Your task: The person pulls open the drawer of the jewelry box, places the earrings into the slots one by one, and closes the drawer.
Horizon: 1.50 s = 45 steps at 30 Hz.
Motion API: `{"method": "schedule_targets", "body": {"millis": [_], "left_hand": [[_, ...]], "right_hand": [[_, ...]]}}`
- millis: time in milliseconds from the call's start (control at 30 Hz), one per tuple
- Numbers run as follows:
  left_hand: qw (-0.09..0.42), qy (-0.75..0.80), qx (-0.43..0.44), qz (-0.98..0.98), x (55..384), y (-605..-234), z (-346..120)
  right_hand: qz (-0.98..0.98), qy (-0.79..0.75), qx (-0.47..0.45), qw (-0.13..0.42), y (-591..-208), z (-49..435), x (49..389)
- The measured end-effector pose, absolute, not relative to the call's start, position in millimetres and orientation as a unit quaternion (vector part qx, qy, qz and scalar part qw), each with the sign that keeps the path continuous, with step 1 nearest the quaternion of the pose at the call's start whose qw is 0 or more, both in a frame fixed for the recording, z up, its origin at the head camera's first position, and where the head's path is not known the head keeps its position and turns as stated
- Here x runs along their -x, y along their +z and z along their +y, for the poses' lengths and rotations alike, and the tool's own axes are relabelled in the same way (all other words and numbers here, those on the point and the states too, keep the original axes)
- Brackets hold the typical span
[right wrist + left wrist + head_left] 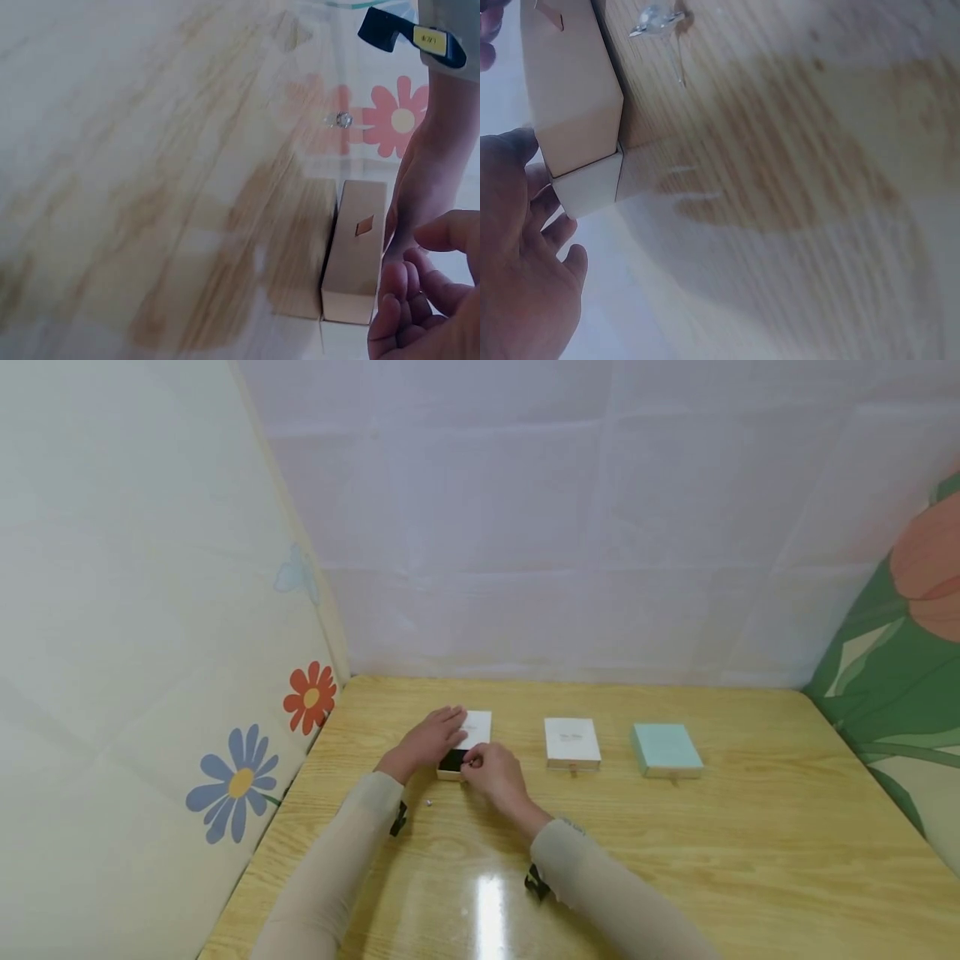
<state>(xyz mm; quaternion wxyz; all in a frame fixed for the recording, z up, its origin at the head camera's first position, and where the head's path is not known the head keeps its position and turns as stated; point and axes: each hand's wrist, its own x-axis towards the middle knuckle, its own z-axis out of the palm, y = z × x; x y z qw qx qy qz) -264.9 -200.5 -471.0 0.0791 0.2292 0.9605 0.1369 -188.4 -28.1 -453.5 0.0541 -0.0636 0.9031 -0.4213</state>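
Note:
A small white drawer box [476, 727] stands at the left of the table, its drawer slid out towards the person and showing a black lining [452, 760]. My left hand [431, 742] rests on the box's white cover with its fingers laid across it. Over the drawer, my right hand [495, 772] has its fingers bent and their tips near the lining. Whether something tiny is between those fingertips is hidden. On the wood in front of the box lies a clear-stoned stud earring [656, 19] with a thin post. The drawer front carries a small brown ribbon tab [364, 226].
To the right, a second white box [572, 742] and a mint green box [667, 748] stand closed on the wooden table [675, 860]. A white cloth [562, 568] hangs behind the table, and flower-printed cloths hang at both sides.

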Motion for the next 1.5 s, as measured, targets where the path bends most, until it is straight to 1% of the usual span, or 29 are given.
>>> {"method": "schedule_targets", "body": {"millis": [433, 633, 833, 1100, 1267, 1500], "left_hand": [[0.080, 0.134, -0.245, 0.957, 268, -473, -205], [0.074, 0.138, -0.252, 0.955, 269, -475, -204], [0.080, 0.142, -0.248, 0.955, 265, -471, -203], [0.071, 0.135, -0.251, 0.956, 264, -472, -203], [0.069, 0.133, -0.254, 0.955, 265, -474, -203], [0.074, 0.133, -0.251, 0.956, 267, -475, -204]], "right_hand": [[0.889, -0.426, 0.150, 0.074, -449, -39, 167], [0.886, -0.423, 0.160, 0.099, -449, -46, 157], [0.890, -0.410, 0.166, 0.113, -450, -51, 152], [0.911, -0.353, 0.180, 0.118, -458, -56, 153], [0.932, -0.280, 0.200, 0.117, -465, -60, 157], [0.949, -0.173, 0.250, 0.082, -474, -68, 157]]}}
